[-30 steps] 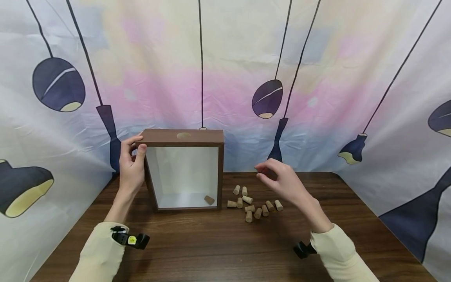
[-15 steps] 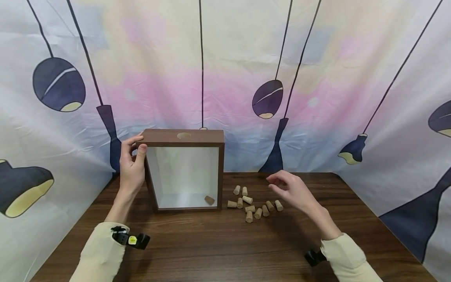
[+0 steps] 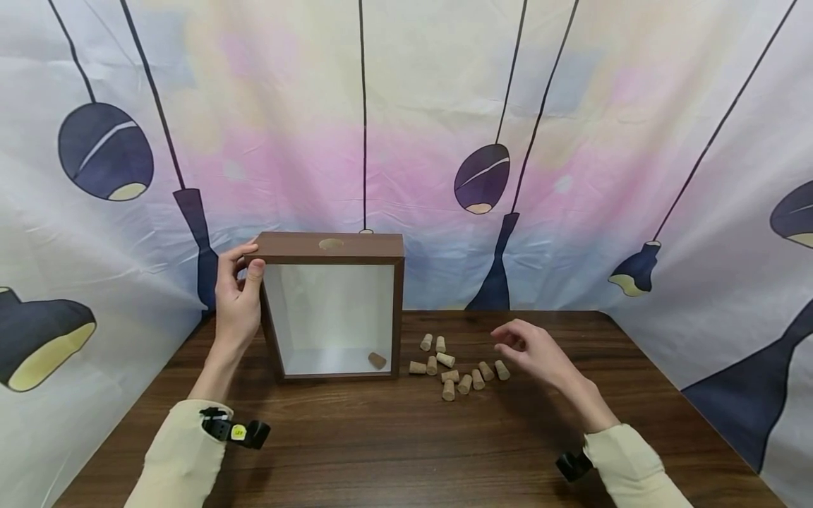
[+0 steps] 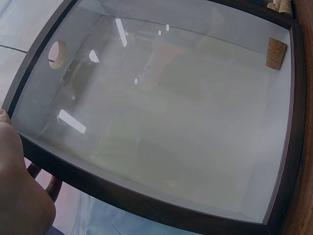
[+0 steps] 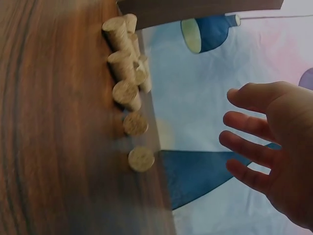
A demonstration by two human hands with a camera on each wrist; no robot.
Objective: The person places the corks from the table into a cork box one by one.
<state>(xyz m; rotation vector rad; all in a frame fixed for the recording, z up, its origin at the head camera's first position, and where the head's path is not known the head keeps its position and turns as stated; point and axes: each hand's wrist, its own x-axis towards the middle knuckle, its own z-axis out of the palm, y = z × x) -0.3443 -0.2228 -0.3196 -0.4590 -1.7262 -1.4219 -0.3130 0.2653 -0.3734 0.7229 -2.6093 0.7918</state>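
A brown-framed shadow box (image 3: 330, 254) with a glass-like front and white inside stands upright on the table. My left hand (image 3: 237, 303) grips its upper left corner, thumb on the front edge and fingers behind. One cork (image 3: 377, 360) lies inside at the lower right; the left wrist view shows this cork (image 4: 276, 53) in a corner, and a round hole (image 4: 57, 54) in the opposite wall. To the right of the box, several tapered corks (image 3: 465, 384) lie in a loose cluster. My right hand (image 3: 533, 353) hovers just right of them, holding nothing, its fingers (image 5: 249, 149) spread and slightly bent.
The dark wood table (image 3: 356, 451) runs back to a hanging cloth (image 3: 432, 176) printed with lamps, which also closes in both sides. Black camera straps (image 3: 238, 430) sit on the sleeves.
My right hand has moved right and down, away from the box and toward the right side of the corks. The left hand, box and corks stay where they were.
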